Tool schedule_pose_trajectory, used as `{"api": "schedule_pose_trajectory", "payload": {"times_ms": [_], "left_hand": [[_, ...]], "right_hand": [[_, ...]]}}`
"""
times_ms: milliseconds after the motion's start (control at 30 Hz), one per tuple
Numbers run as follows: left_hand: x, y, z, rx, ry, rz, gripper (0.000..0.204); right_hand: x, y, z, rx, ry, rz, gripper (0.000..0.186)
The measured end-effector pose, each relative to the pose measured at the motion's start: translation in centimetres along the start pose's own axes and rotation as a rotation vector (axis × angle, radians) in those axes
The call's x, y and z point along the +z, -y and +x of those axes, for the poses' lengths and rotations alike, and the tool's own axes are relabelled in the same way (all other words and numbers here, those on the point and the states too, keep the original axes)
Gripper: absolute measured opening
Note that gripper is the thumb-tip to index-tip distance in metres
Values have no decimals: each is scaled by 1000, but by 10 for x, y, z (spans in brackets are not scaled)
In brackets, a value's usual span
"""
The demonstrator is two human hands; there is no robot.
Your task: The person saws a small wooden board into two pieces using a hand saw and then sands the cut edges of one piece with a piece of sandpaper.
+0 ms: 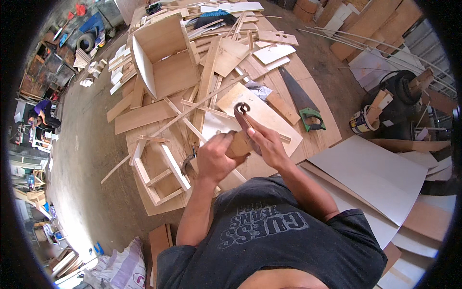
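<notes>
Pretty much the whole wooden surface is being covered by loose boards and scraps, with an open plywood box being held up on the far left. A pale wooden frame is being supported near left, and a green-handled saw over on the right. Above the near part, a dark curled-end tool is being gripped in the right hand, fingers mostly closed, while a brown block, partly hidden, is being clasped by the left hand's bent fingers.
</notes>
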State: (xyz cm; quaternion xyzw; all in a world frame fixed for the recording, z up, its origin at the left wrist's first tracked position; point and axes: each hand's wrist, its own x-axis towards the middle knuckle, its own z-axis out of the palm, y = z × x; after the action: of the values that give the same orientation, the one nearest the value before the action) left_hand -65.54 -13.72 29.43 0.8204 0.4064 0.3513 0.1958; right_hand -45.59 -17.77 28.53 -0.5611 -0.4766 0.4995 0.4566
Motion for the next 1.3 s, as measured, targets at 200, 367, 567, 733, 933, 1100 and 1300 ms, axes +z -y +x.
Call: {"api": "schedule_pose_trajectory", "payload": {"times_ms": [200, 367, 567, 733, 933, 1100, 1300], "left_hand": [[-14, 21, 1, -104, -5, 6, 66], [-5, 4, -23, -21, 116, 15, 61], [-13, 21, -22, 67, 70, -18, 66], [-15, 32, -25, 96, 3, -57, 60], [-16, 23, -34, 86, 81, -54, 63], [-18, 40, -21, 6, -6, 22, 66], [-45, 28, -6, 25, -238, 26, 71]], "right_hand": [[18, -13, -34, -36, -44, 0, 54], [18, -4, -19, 119, -23, 199, 55], [31, 2, -48, 67, -99, -12, 55], [44, -3, -51, 108, -125, 54, 54], [47, -22, -39, -12, -209, 17, 55], [43, -21, -72, 45, -117, 19, 54], [-24, -12, -88, 83, -271, 367, 68]]}}
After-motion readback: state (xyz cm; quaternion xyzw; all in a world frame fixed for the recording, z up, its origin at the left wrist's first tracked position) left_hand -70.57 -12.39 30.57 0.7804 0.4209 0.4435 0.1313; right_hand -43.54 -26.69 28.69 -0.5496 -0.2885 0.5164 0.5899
